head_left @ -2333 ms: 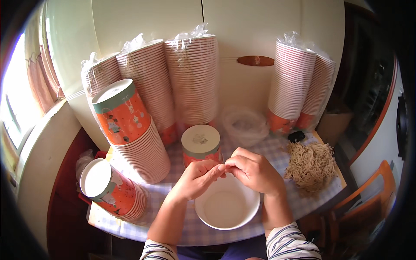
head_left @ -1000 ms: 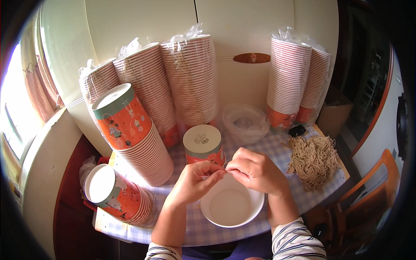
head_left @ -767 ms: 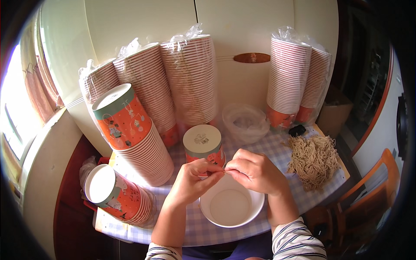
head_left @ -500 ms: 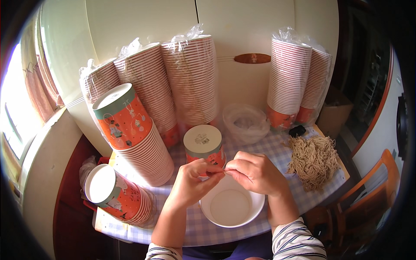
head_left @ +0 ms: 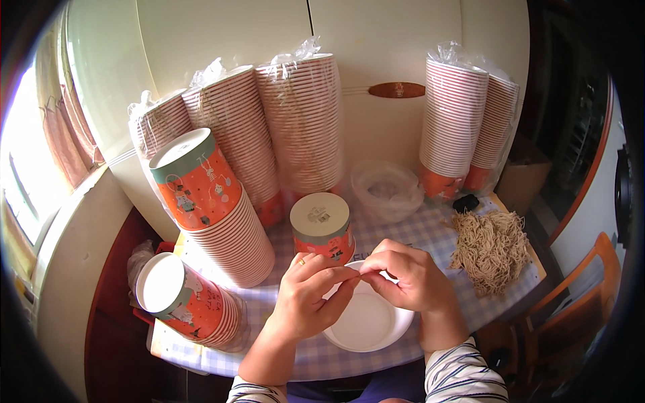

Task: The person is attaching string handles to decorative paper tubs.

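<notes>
Above a round white tub point(head_left: 368, 329) at the table's near edge, my two hands meet fingertip to fingertip. My left hand point(head_left: 311, 295), with a ring on one finger, pinches with thumb and index finger. Against it, my right hand point(head_left: 402, 275) pinches in the same way. Whatever lies between the fingertips is too small to make out. The inside of the tub is plain, and my hands hide part of its far rim. Just beyond them stands an upside-down orange paper bucket point(head_left: 321, 215) with a green band and a pale base.
Tall bagged bucket stacks point(head_left: 299, 121) line the back left, with another bagged stack point(head_left: 453, 121) at the back right. Unbagged stacks point(head_left: 225, 228) lean at the left. A clear plastic bag point(head_left: 386, 191) lies behind. At the right sits tangled beige string point(head_left: 489, 252) beside a black item point(head_left: 465, 203).
My hands remain pinched together over the tub, and the left one has turned so that its ring shows. The whole view has shifted slightly.
</notes>
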A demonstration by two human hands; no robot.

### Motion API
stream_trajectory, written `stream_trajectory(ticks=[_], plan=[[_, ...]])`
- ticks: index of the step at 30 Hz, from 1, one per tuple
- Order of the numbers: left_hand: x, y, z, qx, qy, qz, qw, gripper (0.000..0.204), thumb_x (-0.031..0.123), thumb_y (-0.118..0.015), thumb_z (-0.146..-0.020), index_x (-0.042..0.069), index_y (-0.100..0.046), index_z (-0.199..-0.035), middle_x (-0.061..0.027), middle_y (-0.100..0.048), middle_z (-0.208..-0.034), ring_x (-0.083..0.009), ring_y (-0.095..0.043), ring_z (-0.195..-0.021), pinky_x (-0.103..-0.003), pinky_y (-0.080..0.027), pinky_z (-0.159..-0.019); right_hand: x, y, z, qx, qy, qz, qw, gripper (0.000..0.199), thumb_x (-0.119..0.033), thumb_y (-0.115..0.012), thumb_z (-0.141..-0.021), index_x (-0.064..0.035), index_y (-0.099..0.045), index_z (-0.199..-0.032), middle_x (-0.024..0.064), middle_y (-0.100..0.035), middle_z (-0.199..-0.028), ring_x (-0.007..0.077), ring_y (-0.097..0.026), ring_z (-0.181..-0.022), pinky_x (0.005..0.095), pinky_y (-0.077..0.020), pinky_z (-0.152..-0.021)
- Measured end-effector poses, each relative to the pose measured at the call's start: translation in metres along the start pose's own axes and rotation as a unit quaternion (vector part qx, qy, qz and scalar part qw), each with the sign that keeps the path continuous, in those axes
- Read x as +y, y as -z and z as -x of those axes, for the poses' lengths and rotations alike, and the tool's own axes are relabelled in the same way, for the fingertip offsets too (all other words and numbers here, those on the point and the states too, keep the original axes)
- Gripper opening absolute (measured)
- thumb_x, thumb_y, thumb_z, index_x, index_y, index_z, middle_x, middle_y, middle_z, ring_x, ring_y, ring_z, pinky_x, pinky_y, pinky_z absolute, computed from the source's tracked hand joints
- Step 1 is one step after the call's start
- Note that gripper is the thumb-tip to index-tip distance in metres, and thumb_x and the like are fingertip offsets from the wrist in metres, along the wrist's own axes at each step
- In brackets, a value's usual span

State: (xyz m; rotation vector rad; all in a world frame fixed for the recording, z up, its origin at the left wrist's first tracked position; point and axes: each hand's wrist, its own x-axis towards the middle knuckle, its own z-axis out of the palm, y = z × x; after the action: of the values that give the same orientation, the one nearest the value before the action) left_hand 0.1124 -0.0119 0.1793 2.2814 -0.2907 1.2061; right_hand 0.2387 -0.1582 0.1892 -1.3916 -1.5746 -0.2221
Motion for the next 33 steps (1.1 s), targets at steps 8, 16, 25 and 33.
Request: stream_trajectory(ticks=[8,16,25,33], plan=[[0.0038,-0.0005,-0.0003,-0.002,0.042,0.025,0.999,0.016,0.0,-0.072,-0.073,0.006,-0.066,-0.086,-0.0058,-0.061,-0.076,-0.0233,-0.059,-0.069,-0.034,-0.044,-0.068,0.0019,-0.0014,0.0011,0.023,0.047,0.04,0.998,0.025,0.007,-0.072,-0.067,-0.005,-0.06,-0.086,0.007,-0.061,-0.083,0.0226,-0.063,-0.07,0.0312,-0.0511,-0.059],[0.0051,0.0038,-0.0005,-0.008,0.038,0.014,0.999,0.016,0.0,-0.071,-0.073,0.005,-0.066,-0.087,-0.0059,-0.061,-0.077,-0.0243,-0.06,-0.072,-0.034,-0.046,-0.07,0.0028,-0.0029,-0.0023,0.042,0.089,0.062,0.993,0.023,0.003,-0.074,-0.067,-0.0045,-0.06,-0.084,0.0075,-0.06,-0.081,0.0234,-0.063,-0.068,0.0316,-0.0503,-0.056],[0.0054,0.0047,0.0001,-0.019,0.024,0.004,1.0,0.018,-0.001,-0.071,-0.071,0.005,-0.065,-0.087,-0.0061,-0.061,-0.078,-0.0247,-0.059,-0.072,-0.035,-0.045,-0.07,0.0034,-0.0027,-0.0022,0.05,0.098,0.072,0.991,0.021,0.001,-0.075,-0.069,-0.0045,-0.061,-0.084,0.0077,-0.06,-0.079,0.0234,-0.062,-0.065,0.0321,-0.0491,-0.054],[0.0049,0.004,0.0014,-0.015,0.014,0.006,1.0,0.019,-0.001,-0.07,-0.07,0.004,-0.064,-0.087,-0.0067,-0.061,-0.079,-0.0251,-0.058,-0.072,-0.035,-0.045,-0.07,0.0017,-0.0018,-0.0019,0.037,0.098,0.072,0.992,0.02,0.0,-0.075,-0.07,-0.004,-0.061,-0.084,0.0078,-0.06,-0.079,0.0234,-0.062,-0.064,0.032,-0.0489,-0.054]])
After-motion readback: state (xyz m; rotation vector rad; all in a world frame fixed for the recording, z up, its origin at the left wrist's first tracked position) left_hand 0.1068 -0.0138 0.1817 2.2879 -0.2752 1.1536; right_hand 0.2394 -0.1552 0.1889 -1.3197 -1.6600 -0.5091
